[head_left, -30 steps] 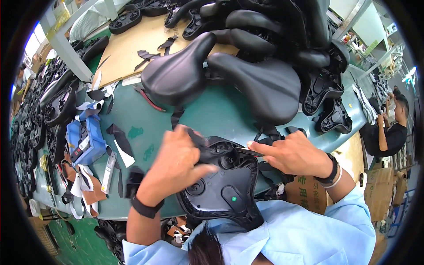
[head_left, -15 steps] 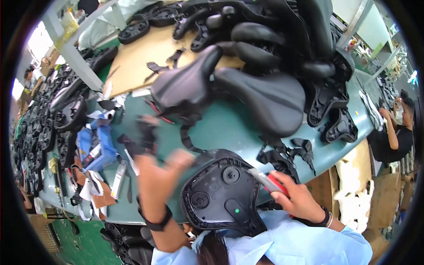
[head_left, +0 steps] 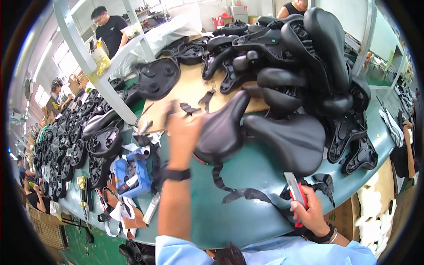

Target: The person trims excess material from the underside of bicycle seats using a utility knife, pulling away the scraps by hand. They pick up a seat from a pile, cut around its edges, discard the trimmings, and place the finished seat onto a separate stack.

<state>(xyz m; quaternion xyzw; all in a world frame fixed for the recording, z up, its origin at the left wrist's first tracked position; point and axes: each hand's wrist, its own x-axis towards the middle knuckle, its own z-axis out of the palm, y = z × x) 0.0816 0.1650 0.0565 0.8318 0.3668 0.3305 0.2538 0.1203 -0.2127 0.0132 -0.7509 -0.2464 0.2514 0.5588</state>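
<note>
My left hand (head_left: 182,132) is stretched out over the green table (head_left: 247,212), blurred, with its fingers apart, right beside the near end of a black bicycle saddle (head_left: 221,126) that lies upside-up on the table. I cannot tell whether it touches the saddle. A dark band sits on that wrist. My right hand (head_left: 312,214) rests at the table's near edge, shut on a red-handled utility knife (head_left: 293,187) with its blade pointing away from me. Black trimmed strips (head_left: 247,194) lie between the two hands.
A heap of black saddles (head_left: 304,57) fills the back right, partly on a cardboard sheet (head_left: 185,95). Saddle bases (head_left: 104,141) and a blue box (head_left: 132,174) lie left. A white post (head_left: 95,70) slants across. Other people work at the far left and back.
The black saddle base held in both hands is gone from view. My left hand has reached forward to the saddle on the table. My right hand, holding the knife, has drawn back to the right edge.
</note>
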